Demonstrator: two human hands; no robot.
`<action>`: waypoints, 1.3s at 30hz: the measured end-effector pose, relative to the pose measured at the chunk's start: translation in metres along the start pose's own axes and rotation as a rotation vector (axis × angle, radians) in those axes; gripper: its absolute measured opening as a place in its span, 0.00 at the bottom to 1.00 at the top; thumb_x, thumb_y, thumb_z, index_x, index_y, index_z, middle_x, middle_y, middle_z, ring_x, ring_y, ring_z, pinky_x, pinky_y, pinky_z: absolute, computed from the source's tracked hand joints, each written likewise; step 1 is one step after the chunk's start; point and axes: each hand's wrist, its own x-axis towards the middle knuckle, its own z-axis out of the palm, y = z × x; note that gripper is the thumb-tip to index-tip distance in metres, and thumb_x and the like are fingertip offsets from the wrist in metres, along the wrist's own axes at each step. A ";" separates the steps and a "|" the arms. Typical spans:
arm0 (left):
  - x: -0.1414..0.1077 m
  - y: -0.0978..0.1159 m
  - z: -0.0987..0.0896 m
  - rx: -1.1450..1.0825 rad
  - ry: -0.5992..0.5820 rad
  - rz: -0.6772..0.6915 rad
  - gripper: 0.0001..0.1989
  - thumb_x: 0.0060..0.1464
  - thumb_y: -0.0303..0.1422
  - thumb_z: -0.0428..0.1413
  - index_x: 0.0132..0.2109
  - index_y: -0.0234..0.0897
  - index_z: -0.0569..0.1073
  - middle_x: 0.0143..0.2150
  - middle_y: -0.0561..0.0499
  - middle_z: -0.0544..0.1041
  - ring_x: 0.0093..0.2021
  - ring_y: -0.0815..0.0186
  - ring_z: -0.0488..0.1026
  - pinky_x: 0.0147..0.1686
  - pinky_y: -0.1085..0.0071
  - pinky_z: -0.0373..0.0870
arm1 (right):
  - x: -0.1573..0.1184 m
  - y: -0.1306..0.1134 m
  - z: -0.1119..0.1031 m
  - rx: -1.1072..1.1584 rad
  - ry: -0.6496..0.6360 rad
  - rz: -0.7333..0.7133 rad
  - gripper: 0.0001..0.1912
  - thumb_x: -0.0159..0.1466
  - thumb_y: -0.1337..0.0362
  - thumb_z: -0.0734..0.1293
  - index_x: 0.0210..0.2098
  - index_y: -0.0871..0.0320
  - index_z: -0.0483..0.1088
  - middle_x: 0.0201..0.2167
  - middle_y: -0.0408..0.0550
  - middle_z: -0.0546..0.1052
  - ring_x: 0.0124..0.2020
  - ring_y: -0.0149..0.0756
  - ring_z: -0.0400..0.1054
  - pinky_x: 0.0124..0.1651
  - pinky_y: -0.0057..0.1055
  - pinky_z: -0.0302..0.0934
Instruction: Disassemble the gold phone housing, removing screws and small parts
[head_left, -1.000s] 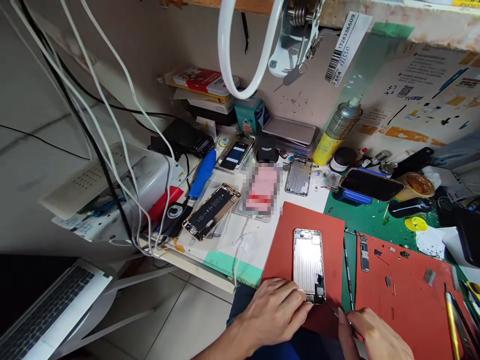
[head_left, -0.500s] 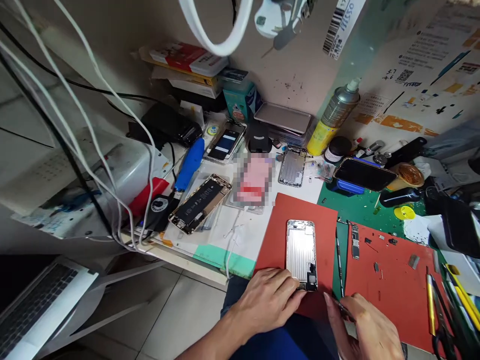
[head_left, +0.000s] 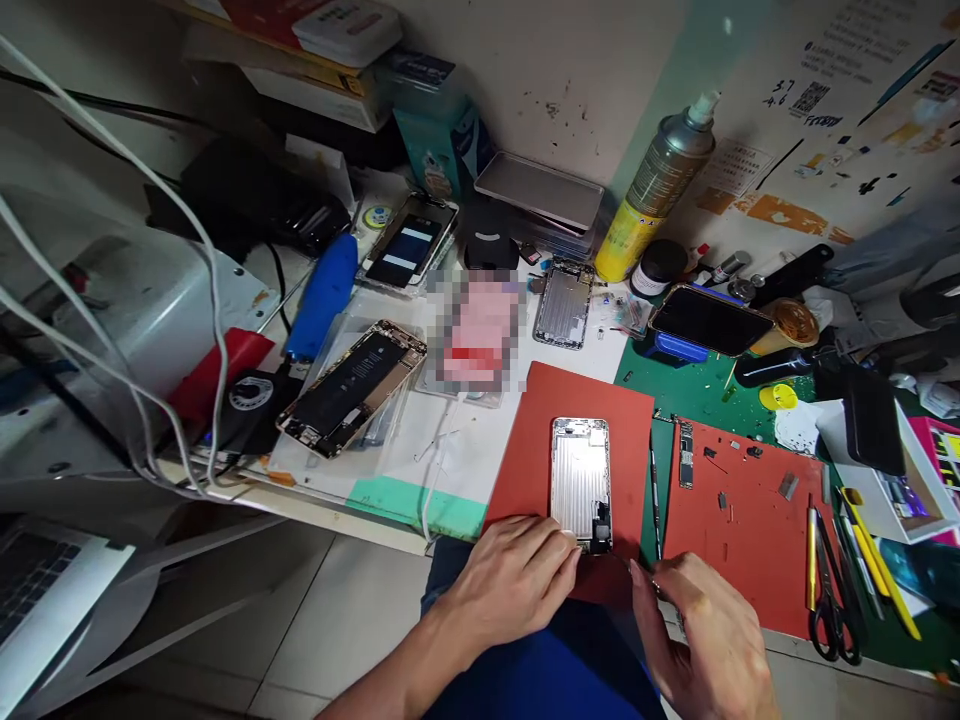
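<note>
An opened phone housing [head_left: 579,470], bare silver inside with a black part at its lower right, lies on the left red mat [head_left: 510,450]. My left hand [head_left: 517,570] is closed at its lower left corner, fingers and thumb holding that edge. In my right hand [head_left: 705,620] a thin pointed metal tool [head_left: 657,588] is pinched between thumb and fingers. Its slender tip reaches toward the bottom edge of the housing; I cannot tell whether it touches. Just right of the mat lies a slim dark pen-like tool [head_left: 655,490].
On the right red mat [head_left: 750,570] lie a narrow circuit board [head_left: 685,455] and several small parts. Scissors [head_left: 832,625] and yellow-handled tools rest at its right. Behind stand a spray can [head_left: 652,190] and a propped phone [head_left: 711,318]. Another opened phone [head_left: 352,390] lies left.
The view has shifted, so the bench appears further left and slightly higher. My right hand's tool tip is now nearer the housing's bottom edge. My left hand keeps its hold.
</note>
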 end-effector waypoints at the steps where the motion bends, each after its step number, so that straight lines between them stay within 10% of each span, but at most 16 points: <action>1: 0.000 0.000 0.000 0.000 -0.004 -0.001 0.07 0.72 0.28 0.51 0.42 0.40 0.71 0.33 0.54 0.79 0.31 0.64 0.77 0.35 0.64 0.71 | 0.000 0.000 0.000 0.003 -0.005 0.004 0.13 0.68 0.79 0.72 0.48 0.59 0.71 0.29 0.44 0.74 0.28 0.33 0.66 0.32 0.32 0.62; 33: 0.007 -0.005 -0.003 -0.021 -0.059 0.037 0.08 0.73 0.27 0.50 0.44 0.39 0.72 0.35 0.53 0.80 0.33 0.64 0.80 0.37 0.67 0.74 | 0.002 -0.011 -0.004 -0.051 0.040 0.113 0.09 0.71 0.75 0.71 0.42 0.56 0.68 0.25 0.39 0.71 0.23 0.31 0.64 0.28 0.32 0.59; 39: 0.001 -0.007 -0.005 -0.123 -0.037 0.060 0.05 0.71 0.26 0.55 0.46 0.38 0.75 0.39 0.53 0.82 0.37 0.67 0.80 0.40 0.69 0.76 | -0.033 -0.016 -0.024 0.009 0.424 0.364 0.18 0.63 0.77 0.78 0.47 0.56 0.72 0.31 0.42 0.82 0.27 0.35 0.78 0.33 0.34 0.77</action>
